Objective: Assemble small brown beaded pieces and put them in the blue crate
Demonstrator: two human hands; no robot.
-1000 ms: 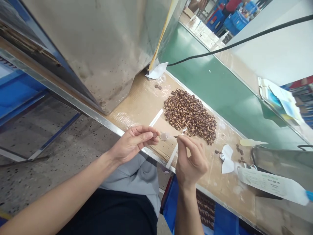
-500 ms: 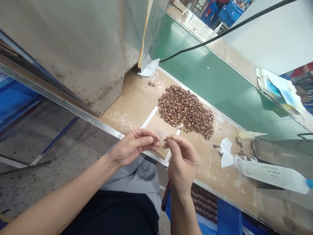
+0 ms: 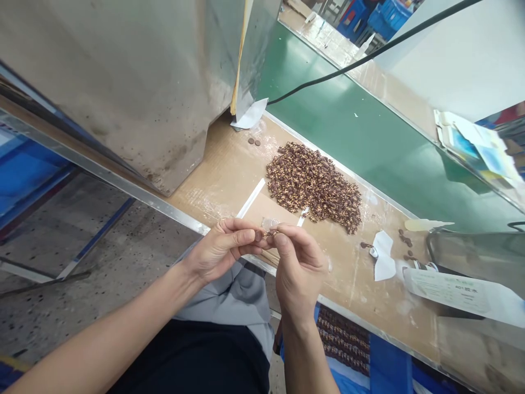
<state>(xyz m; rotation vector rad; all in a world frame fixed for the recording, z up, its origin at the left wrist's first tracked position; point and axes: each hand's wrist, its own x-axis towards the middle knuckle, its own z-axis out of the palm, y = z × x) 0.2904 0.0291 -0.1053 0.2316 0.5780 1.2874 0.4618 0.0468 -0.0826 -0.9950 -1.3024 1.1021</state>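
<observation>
My left hand (image 3: pixel 219 247) pinches a small brown disc (image 3: pixel 258 236) between thumb and fingers. Opposite it, my right hand (image 3: pixel 300 265) is closed on a tiny brown-and-gold piece (image 3: pixel 269 234), too small to make out fully. The two pieces meet or nearly meet between my fingertips, over the table's near edge. Just behind the fingers lies a small clear plastic piece (image 3: pixel 268 222). Farther back on the cardboard-covered table (image 3: pixel 221 175) spreads a heap of small brown-and-gold pieces (image 3: pixel 314 186).
Two loose discs (image 3: pixel 254 142) lie near the metal housing (image 3: pixel 164 98) at left. To the right are a white cloth scrap (image 3: pixel 383 256), a yellowish nozzle (image 3: pixel 426 225) and a labelled clear bottle (image 3: pixel 459 293). A blue crate (image 3: pixel 389 361) of rowed pieces sits below the edge.
My right hand has moved left, bringing its small piece up to the disc in my left hand. The left hand has barely moved.
</observation>
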